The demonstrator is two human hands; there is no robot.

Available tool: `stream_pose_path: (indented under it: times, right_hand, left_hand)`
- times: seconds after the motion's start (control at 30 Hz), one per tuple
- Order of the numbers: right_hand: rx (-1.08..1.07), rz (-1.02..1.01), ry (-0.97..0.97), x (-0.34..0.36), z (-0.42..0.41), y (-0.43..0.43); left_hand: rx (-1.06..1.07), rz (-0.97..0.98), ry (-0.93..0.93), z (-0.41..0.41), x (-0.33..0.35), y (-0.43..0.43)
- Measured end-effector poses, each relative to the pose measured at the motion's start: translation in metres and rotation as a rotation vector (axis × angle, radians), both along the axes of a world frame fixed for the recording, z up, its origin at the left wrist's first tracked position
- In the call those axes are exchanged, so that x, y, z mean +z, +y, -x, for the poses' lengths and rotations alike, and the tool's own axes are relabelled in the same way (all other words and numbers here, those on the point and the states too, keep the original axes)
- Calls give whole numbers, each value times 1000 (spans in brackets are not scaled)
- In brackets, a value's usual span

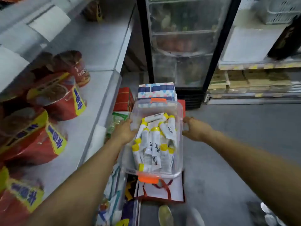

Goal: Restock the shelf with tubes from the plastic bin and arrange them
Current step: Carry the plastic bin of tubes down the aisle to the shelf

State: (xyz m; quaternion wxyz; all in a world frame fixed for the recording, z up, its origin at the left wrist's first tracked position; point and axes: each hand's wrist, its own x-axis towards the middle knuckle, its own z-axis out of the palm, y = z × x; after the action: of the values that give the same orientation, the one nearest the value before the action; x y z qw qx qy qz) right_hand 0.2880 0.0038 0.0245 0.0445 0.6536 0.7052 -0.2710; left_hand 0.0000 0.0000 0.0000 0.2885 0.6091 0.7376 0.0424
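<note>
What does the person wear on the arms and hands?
Nothing that shows. The left hand and right hand have no gloves, and both forearms are bare to the picture's edge, with no sleeve. No watch, ring or marking can be made out, though the picture is blurred.

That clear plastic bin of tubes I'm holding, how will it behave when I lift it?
The plastic bin probably lifts stiffly, being hard clear plastic. It looks fairly light: only small tubes, loosely piled. With no lid on, they'd likely slide if it tilts, so the left hand and right hand on opposite sides should keep it level.
</note>
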Motion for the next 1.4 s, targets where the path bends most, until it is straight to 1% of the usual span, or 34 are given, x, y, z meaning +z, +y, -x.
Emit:
stream_pose_path:
  times: [0.03,0.13,0.2,0.27,0.33,0.43,0.53,0.63,0.7,0.83,1.0,1.1,1.2,1.4]
  right_hand:
    - [-30,40,2,-10,4,5]
    - [-214,176,84,-29,16,9]
    - [-371,277,201,-45,22,10]
    - [-515,348,310,-60,26,12]
    - [-643,373,438,-78,27,15]
    - [-851,347,614,-93,30,22]
    - [-972,395,671,-95,28,28]
    - [-985,458,681,-95,16,29]
    - [-963,467,677,-93,3,27]
    - [-966,442,678,-85,-33,23]
    - [-977,367,643,-62,-108,32]
    - [-986,334,631,-51,-168,38]
    - [-1011,290,611,-40,-238,47]
    - [-1016,210,568,-17,-394,74]
  left_hand:
    - [65,45,-32,4,-14,5]
    - [286,142,-137,15,-45,13]
    - [450,202,-170,15,-62,18]
    - [554,238,-214,15,-74,25]
    - [625,247,-275,15,-88,34]
    - [728,206,-415,14,-94,47]
    - [868,182,-552,13,-91,59]
    - [894,202,-602,10,-86,61]
    - [892,243,-611,4,-80,59]
    - [822,267,-585,-24,-62,63]
    - [664,301,-581,-94,-33,82]
    - [543,331,-551,-150,-22,103]
    - [434,300,-547,-222,-7,124]
    - [241,253,-413,-382,19,169]
